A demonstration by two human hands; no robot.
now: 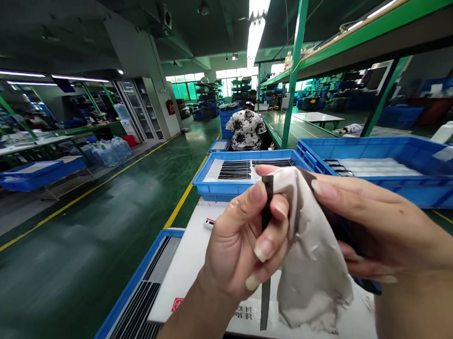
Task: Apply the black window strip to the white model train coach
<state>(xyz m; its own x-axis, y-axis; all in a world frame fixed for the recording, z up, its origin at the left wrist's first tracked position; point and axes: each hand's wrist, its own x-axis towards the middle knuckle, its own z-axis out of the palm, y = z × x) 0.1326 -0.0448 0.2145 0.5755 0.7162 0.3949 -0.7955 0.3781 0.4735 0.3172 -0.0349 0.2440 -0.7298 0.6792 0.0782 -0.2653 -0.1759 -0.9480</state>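
Note:
My left hand [243,242] pinches a thin black strip [265,295] that hangs down below my fingers. My right hand [383,226] holds a beige cloth [313,266] wrapped over the strip's upper end, fingers closed around it. Both hands are raised in front of me, above a white board [194,263] with printed labels. How far the strip runs under the cloth is hidden.
A blue tray [120,319] with rows of black strips lies at lower left. Two more blue trays [235,187] [403,179] stand ahead on the bench. A person in a patterned shirt [247,130] sits farther along. Green shelving frame [294,83] rises on the right; the aisle floor is at left.

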